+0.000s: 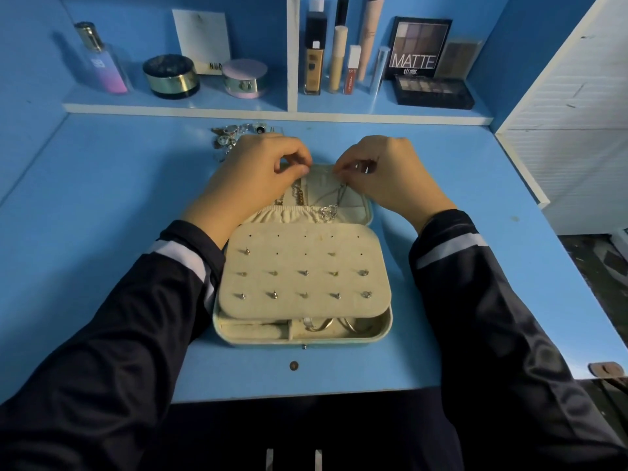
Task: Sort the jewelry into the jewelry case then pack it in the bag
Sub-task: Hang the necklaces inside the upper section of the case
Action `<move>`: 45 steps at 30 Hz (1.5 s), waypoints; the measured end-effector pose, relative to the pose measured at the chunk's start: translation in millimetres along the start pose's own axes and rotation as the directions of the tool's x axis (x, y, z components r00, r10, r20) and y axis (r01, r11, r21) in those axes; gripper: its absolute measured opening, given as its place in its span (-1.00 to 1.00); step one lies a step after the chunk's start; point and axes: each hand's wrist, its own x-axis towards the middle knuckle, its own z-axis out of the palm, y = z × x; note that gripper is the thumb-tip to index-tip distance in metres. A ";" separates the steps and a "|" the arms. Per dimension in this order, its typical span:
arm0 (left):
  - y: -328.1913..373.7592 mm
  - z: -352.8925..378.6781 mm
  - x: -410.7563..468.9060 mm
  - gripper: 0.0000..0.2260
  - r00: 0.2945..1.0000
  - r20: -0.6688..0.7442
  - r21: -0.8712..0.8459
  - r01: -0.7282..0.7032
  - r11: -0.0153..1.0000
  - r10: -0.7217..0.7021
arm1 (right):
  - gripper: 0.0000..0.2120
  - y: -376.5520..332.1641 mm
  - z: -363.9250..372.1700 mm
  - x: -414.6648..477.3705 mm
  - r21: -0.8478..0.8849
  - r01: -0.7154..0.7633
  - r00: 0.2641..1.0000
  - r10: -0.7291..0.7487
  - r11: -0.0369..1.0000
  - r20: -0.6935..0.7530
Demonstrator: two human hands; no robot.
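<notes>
The left hand (261,164) and right hand (384,168) each had fingers pinched narrow on the thin chain (339,191) at the far edge of the case (385,322) lid (356,202), mid-worktop (119,198), and it looked featherlight, floppy and tangle-prone, so I'd grab the clasp ends only.

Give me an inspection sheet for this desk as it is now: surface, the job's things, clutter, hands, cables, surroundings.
Surface: blue desk, jewelry case open at its middle.
Job's things: earring panel, studs filling its two near rows; gold chains and a thin necklace in the lid; loose jewelry pile behind the left hand; bag not seen.
Clutter: small round dark spot near the front edge.
Hands: left hand and right hand each appear to pinch the necklace at the lid's top.
Cables: nothing seen.
Surroundings: shelf with cosmetics and an eyeshadow palette; white slatted panel at right.
</notes>
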 end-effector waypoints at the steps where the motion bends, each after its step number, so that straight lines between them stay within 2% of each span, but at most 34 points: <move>1: -1.0 0.3 0.5 -0.93 1.000 0.011 0.002 -0.003 1.000 0.003 | -0.88 0.9 1.5 0.6 -0.028 0.024 1.000 -0.024 0.999 -0.005; 7: 0.4 -1.4 5.2 -0.91 0.997 0.066 0.019 -0.028 0.999 0.026 | -0.82 0.9 5.1 3.5 -0.125 0.109 0.994 -0.109 0.986 0.008; 18: 4.5 0.7 13.9 -0.76 0.981 0.168 0.217 -0.132 0.967 0.096 | -0.75 -1.5 10.3 5.4 -0.239 0.159 0.987 -0.147 0.958 0.065; 23: 6.0 1.8 13.9 -0.77 0.975 0.188 0.291 -0.172 0.941 0.120 | -0.75 -3.0 8.9 6.4 -0.250 0.170 0.984 -0.152 0.953 0.089; 29: 11.8 -0.9 12.6 -0.76 0.963 0.207 0.298 -0.233 0.926 0.175 | -0.80 -7.8 7.2 2.7 -0.212 0.191 0.977 -0.165 0.958 0.136; 33: 21.1 -4.2 11.5 -0.81 0.961 0.251 0.206 -0.167 0.964 0.113 | -0.79 -11.6 1.0 0.2 -0.138 0.142 0.984 -0.125 0.980 0.128; 38: 23.5 -10.4 7.1 -0.91 0.966 0.255 0.061 0.025 0.998 -0.040 | -0.85 -13.5 -10.7 -2.7 -0.055 0.039 0.986 -0.029 0.998 0.166; 45: 21.4 -16.1 1.6 -0.92 0.935 0.345 -0.093 0.119 0.989 -0.080 | -0.86 -18.8 -20.3 -7.4 0.072 -0.085 0.969 0.066 0.994 0.239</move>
